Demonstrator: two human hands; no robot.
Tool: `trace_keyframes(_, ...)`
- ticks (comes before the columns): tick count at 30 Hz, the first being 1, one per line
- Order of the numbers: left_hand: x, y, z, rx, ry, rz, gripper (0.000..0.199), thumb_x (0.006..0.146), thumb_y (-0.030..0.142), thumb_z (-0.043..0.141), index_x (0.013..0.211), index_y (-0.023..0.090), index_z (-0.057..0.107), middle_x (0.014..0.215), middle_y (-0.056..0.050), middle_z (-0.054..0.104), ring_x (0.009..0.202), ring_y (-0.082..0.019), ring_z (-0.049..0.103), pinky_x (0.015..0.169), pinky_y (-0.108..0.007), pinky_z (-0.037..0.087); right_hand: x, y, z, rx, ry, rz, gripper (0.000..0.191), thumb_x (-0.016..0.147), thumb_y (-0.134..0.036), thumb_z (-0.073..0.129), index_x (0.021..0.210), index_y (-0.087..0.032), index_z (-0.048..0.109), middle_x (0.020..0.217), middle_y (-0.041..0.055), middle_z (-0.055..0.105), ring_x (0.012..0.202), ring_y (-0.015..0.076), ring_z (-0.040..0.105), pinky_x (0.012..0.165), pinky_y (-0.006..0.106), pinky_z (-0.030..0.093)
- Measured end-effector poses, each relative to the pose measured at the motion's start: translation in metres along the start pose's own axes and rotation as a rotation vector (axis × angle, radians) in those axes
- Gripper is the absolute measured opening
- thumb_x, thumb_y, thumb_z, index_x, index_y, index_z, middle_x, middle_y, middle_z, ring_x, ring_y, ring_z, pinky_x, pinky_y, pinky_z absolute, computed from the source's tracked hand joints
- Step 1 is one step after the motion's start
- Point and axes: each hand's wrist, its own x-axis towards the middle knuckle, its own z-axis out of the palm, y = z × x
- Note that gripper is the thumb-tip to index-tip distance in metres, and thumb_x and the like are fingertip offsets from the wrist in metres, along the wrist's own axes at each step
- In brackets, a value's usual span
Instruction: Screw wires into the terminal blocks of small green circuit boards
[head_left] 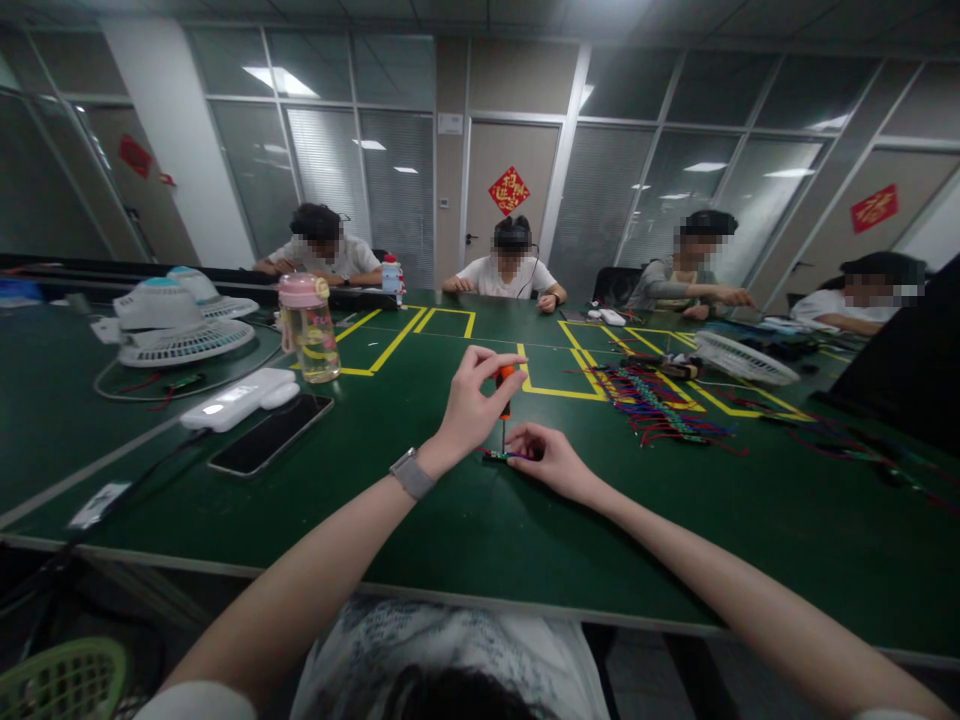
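An orange-and-black screwdriver [505, 392] stands upright with its tip on a small green circuit board [496, 456] on the green table [420, 520]. My left hand [477, 396], with a watch on its wrist, is closed on the screwdriver's handle near the top. Low beside the board's right side, my right hand [549, 458] has its fingertips pinched at the board's edge, where thin wires show.
At left lie a phone [271, 434], a white power strip [238, 398], a pink-lidded bottle [309, 330] and white fan parts [184, 325]. Wired circuit boards [664, 400] lie at right near yellow tape outlines. Several people sit across the table.
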Motion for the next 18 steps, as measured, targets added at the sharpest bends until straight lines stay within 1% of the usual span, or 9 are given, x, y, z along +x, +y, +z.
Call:
trace_keyframes(3, -0.0002, 0.0028, -0.0011, 0.017, -0.054, 0.072, 0.030, 0.093, 0.024, 0.044, 0.117, 0.021, 0.063, 0.121, -0.009, 0.059, 0.114, -0.019, 0.055, 0.101, -0.035, 0.042, -0.0002, -0.0017, -0.0003, 0.001, -0.004, -0.002, 0.019, 0.071, -0.020, 0.067, 0.089, -0.017, 0.060, 0.073, 0.0002, 0.062, 0.066, 0.0130, 0.053, 0.063, 0.026, 0.044)
trace_keyframes(4, -0.0003, 0.0027, -0.0002, -0.018, -0.076, 0.062, 0.033, 0.094, 0.024, 0.042, 0.122, 0.021, 0.060, 0.125, -0.009, 0.059, 0.117, -0.019, 0.055, 0.102, -0.036, 0.042, -0.0003, -0.0020, -0.0004, -0.001, -0.004, -0.001, 0.019, 0.071, -0.020, 0.067, 0.089, -0.018, 0.060, 0.073, 0.0002, 0.062, 0.066, 0.0131, 0.053, 0.064, 0.026, 0.044)
trace_keyframes(5, -0.0004, 0.0020, 0.0011, -0.068, -0.096, 0.033, 0.034, 0.094, 0.025, 0.042, 0.124, 0.021, 0.058, 0.126, -0.009, 0.060, 0.115, -0.019, 0.057, 0.101, -0.036, 0.044, -0.0003, -0.0021, -0.0005, -0.004, -0.003, 0.000, 0.019, 0.071, -0.020, 0.067, 0.089, -0.018, 0.060, 0.073, 0.0001, 0.062, 0.066, 0.0131, 0.053, 0.064, 0.026, 0.044)
trace_keyframes(7, -0.0009, -0.0003, 0.0039, -0.181, -0.121, -0.050, 0.035, 0.093, 0.029, 0.045, 0.125, 0.021, 0.057, 0.120, -0.009, 0.064, 0.103, -0.019, 0.064, 0.092, -0.034, 0.050, -0.0004, -0.0016, -0.0008, -0.010, -0.002, 0.000, 0.019, 0.072, -0.020, 0.067, 0.089, -0.018, 0.061, 0.072, -0.0001, 0.061, 0.066, 0.0131, 0.053, 0.063, 0.026, 0.044)
trace_keyframes(9, -0.0017, -0.0022, 0.0056, -0.241, -0.108, -0.090, 0.032, 0.091, 0.032, 0.050, 0.119, 0.020, 0.061, 0.108, -0.008, 0.068, 0.091, -0.017, 0.067, 0.081, -0.030, 0.053, -0.0006, -0.0007, -0.0009, -0.015, -0.001, -0.004, 0.018, 0.072, -0.020, 0.067, 0.089, -0.017, 0.061, 0.072, -0.0001, 0.061, 0.066, 0.0129, 0.053, 0.063, 0.025, 0.044)
trace_keyframes(12, -0.0032, -0.0014, 0.0044, -0.153, -0.039, -0.046, 0.025, 0.088, 0.033, 0.056, 0.106, 0.020, 0.068, 0.096, -0.005, 0.066, 0.084, -0.015, 0.063, 0.077, -0.026, 0.051, -0.0006, 0.0007, -0.0008, -0.025, -0.001, -0.010, 0.017, 0.073, -0.020, 0.067, 0.089, -0.017, 0.062, 0.073, 0.0003, 0.061, 0.066, 0.0130, 0.053, 0.063, 0.025, 0.044)
trace_keyframes(13, -0.0037, -0.0003, 0.0033, -0.097, -0.023, -0.021, 0.024, 0.089, 0.032, 0.054, 0.104, 0.020, 0.068, 0.094, -0.005, 0.064, 0.084, -0.014, 0.062, 0.078, -0.026, 0.050, -0.0006, 0.0009, -0.0008, -0.027, -0.001, -0.011, 0.017, 0.072, -0.020, 0.067, 0.088, -0.017, 0.062, 0.073, 0.0004, 0.061, 0.066, 0.0130, 0.053, 0.063, 0.025, 0.044)
trace_keyframes(15, -0.0044, 0.0020, 0.0016, -0.001, -0.026, 0.039, 0.027, 0.092, 0.029, 0.047, 0.110, 0.021, 0.066, 0.098, -0.006, 0.062, 0.091, -0.015, 0.060, 0.084, -0.028, 0.048, -0.0006, 0.0009, -0.0007, -0.028, -0.001, -0.012, 0.015, 0.073, -0.020, 0.067, 0.087, -0.017, 0.062, 0.072, 0.0003, 0.061, 0.065, 0.0129, 0.053, 0.061, 0.025, 0.043)
trace_keyframes(18, -0.0045, 0.0031, 0.0022, 0.004, -0.078, 0.098, 0.035, 0.095, 0.023, 0.038, 0.123, 0.022, 0.058, 0.118, -0.008, 0.059, 0.109, -0.018, 0.056, 0.096, -0.033, 0.044, -0.0007, -0.0007, -0.0009, -0.033, 0.000, -0.014, 0.013, 0.072, -0.020, 0.067, 0.085, -0.017, 0.062, 0.070, -0.0003, 0.060, 0.064, 0.0128, 0.052, 0.060, 0.025, 0.042)
